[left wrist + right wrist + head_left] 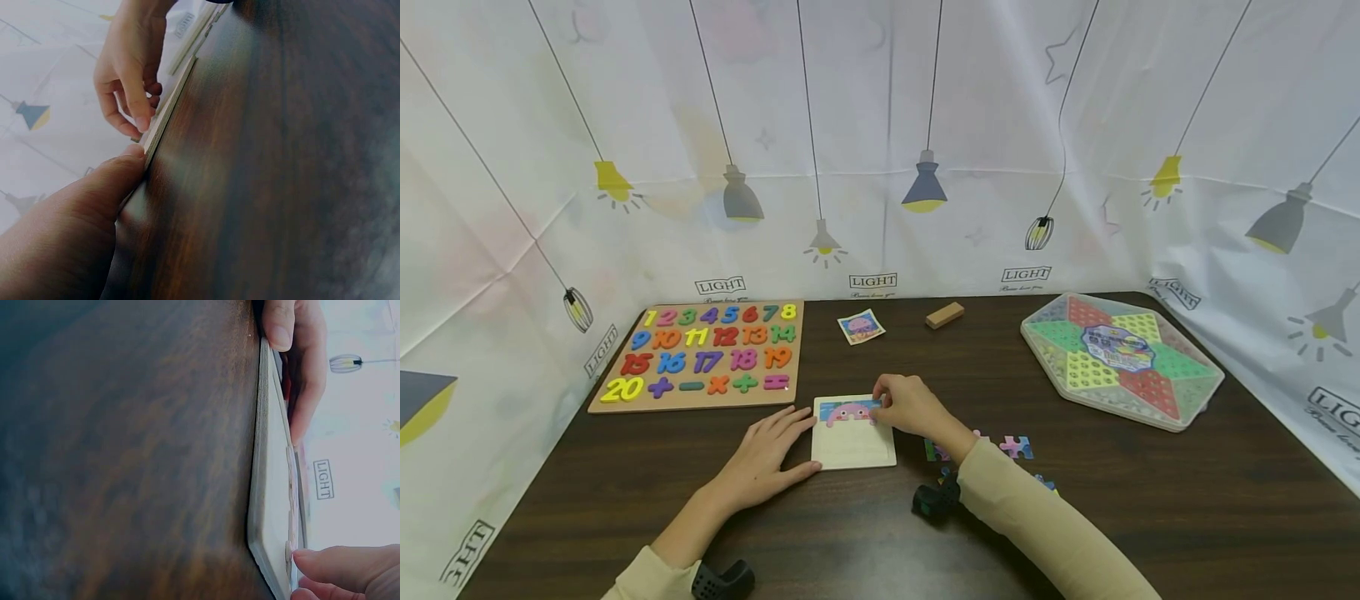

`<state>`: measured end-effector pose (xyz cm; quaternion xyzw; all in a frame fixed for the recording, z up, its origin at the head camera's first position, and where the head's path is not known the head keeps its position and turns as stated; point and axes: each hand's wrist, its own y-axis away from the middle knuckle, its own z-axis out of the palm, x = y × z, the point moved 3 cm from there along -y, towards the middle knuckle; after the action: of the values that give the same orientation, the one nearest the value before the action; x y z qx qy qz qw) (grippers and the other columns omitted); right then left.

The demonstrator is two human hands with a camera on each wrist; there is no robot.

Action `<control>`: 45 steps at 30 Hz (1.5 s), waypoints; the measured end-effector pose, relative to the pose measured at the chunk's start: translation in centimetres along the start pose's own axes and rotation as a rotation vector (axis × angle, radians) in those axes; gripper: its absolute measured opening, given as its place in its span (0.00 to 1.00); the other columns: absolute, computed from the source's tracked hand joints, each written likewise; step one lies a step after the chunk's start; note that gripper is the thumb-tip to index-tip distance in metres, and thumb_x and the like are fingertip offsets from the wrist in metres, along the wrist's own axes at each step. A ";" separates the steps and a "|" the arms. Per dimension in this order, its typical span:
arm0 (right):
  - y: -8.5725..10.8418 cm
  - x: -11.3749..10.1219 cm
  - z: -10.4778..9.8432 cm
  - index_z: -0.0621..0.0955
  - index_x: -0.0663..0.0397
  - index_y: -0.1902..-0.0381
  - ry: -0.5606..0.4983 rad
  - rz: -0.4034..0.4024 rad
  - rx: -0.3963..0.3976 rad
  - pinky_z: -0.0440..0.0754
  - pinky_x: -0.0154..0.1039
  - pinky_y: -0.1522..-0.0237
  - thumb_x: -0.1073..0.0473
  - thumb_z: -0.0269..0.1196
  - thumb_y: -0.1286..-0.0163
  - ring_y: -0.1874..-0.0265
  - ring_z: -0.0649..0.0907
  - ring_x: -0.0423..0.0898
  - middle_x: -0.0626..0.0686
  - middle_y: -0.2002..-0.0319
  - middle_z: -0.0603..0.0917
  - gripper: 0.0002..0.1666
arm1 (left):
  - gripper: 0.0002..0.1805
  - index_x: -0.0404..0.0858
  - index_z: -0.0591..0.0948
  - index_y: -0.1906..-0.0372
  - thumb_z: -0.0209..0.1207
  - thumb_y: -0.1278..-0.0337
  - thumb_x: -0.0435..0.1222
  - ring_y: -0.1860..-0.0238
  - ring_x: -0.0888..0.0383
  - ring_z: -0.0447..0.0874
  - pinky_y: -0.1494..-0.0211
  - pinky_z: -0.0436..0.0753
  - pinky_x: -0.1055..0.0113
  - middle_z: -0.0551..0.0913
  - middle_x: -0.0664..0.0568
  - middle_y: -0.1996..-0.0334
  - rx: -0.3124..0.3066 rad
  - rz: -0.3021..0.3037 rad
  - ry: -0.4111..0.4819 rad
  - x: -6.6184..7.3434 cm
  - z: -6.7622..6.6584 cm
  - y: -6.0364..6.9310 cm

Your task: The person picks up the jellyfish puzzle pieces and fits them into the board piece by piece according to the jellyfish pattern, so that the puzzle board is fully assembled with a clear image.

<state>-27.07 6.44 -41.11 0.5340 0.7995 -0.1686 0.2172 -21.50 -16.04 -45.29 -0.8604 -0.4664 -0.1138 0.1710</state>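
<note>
Two hands meet the jigsaw tray (854, 448) between the desk's (831, 533) side edges in our head view: left hand (767, 457), thumb spread from straight fingers, at its left edge; right hand (914, 407) at its far right corner. In the left wrist view the left thumb touches the tray; in the right, we cannot tell whether fingertips pinch a puzzle piece (289, 552).

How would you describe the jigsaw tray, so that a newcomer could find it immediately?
On the dark wood-grain table, look between the left hand and the right hand. The jigsaw tray lies flat there. Unlike the bigger number board farther left, it is pale and nearly square, with pink-and-blue jigsaw pieces along its far edge only.
</note>
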 end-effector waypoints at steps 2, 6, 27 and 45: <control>0.0 -0.1 -0.1 0.79 0.55 0.68 0.014 0.009 0.000 0.68 0.33 0.81 0.58 0.68 0.45 0.83 0.71 0.41 0.46 0.80 0.75 0.10 | 0.41 0.44 0.65 0.33 0.46 0.47 0.65 0.32 0.49 0.52 0.38 0.54 0.43 0.61 0.50 0.33 -0.001 -0.001 -0.002 0.0 0.0 0.0; -0.1 -0.2 -0.2 0.79 0.54 0.69 0.033 0.025 -0.002 0.68 0.33 0.81 0.57 0.68 0.45 0.82 0.71 0.41 0.46 0.80 0.75 0.09 | 0.42 0.44 0.65 0.33 0.46 0.47 0.66 0.32 0.48 0.52 0.38 0.54 0.44 0.61 0.51 0.33 -0.002 -0.004 -0.007 0.0 0.1 -0.1; 2.9 0.9 -2.7 0.79 0.55 0.63 -0.004 0.003 0.005 0.72 0.36 0.77 0.59 0.66 0.42 0.81 0.74 0.41 0.46 0.77 0.77 0.10 | 0.41 0.44 0.65 0.34 0.47 0.47 0.65 0.32 0.48 0.52 0.38 0.54 0.42 0.61 0.49 0.33 0.008 0.009 -0.007 0.0 0.1 -0.1; 6.1 3.2 -3.6 0.79 0.57 0.61 0.022 -0.057 -0.002 0.74 0.36 0.71 0.59 0.67 0.43 0.75 0.76 0.39 0.46 0.72 0.79 0.13 | 0.41 0.44 0.65 0.34 0.47 0.47 0.65 0.32 0.47 0.53 0.39 0.55 0.42 0.61 0.49 0.33 0.008 0.011 -0.013 0.1 0.1 0.1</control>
<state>-23.11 13.05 -40.00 0.5127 0.8169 -0.1682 0.2041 -21.41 -15.98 -45.36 -0.8630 -0.4633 -0.1055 0.1719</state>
